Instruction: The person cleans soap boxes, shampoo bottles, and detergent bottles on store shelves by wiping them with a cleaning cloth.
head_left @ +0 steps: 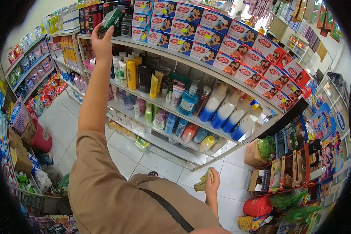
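My left hand (pixel 102 42) is raised at the top left, its fingers closed around a dark green package (pixel 111 19), either a bottle or a box. It is held at the top shelf, beside dark boxes (pixel 126 24) and stacked Lifebuoy soap boxes (pixel 160 22). Lower down on the right, my right hand (pixel 211 184) grips a crumpled yellow-green cloth (pixel 202 181) above the tiled floor, away from the shelves. Below the top shelf stand yellow bottles (pixel 132 74), a blue mouthwash bottle (pixel 188 100) and several white-and-blue bottles (pixel 214 102).
A metal shelf unit (pixel 175 54) with several tiers curves across the front. On the left are a pink-red bin (pixel 42 136) and snack shelves (pixel 25 58). At right, a red container (pixel 257 206) and a cardboard box (pixel 254 153) stand near a goods rack. White floor tiles (pixel 163 165) lie between.
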Demonstrator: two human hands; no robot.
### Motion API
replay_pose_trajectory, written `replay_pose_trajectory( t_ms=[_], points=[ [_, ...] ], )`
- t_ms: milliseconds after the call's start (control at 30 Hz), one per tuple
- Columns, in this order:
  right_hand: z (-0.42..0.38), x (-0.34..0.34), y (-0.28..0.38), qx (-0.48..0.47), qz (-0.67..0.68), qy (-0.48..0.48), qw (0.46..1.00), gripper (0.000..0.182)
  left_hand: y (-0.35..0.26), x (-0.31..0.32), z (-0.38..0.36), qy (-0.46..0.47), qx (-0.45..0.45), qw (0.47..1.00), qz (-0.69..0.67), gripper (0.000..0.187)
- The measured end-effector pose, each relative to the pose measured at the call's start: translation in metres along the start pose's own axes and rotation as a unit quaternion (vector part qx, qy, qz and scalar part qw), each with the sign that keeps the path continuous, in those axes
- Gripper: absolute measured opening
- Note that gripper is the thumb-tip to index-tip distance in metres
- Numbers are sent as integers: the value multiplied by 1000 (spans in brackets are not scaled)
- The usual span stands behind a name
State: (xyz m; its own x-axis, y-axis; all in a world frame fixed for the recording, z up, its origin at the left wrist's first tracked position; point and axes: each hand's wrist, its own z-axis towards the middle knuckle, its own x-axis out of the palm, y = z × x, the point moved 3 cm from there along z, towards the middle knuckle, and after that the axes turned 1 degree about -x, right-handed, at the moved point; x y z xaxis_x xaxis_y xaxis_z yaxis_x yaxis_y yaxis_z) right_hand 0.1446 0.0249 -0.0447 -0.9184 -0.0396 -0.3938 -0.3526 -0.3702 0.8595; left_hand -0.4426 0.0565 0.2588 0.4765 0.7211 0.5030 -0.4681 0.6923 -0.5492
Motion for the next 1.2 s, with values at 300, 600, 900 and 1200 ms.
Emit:
replay_pose_trajectory(
  t_ms=[300,600,900,1200],
  points=[
    [6,39,-6,16,-27,92,995,29,66,32,78,53,61,979,189,60],
    [7,54,-11,26,-56,96,993,29,96,48,93,114,126,944,283,57],
    [-4,57,-19,38,-50,95,994,31,134,64,118,256,3,962,97,51],
    [-16,51,-45,57,-83,109,989,34,122,64,107,218,-75,967,108,64]
  ],
)
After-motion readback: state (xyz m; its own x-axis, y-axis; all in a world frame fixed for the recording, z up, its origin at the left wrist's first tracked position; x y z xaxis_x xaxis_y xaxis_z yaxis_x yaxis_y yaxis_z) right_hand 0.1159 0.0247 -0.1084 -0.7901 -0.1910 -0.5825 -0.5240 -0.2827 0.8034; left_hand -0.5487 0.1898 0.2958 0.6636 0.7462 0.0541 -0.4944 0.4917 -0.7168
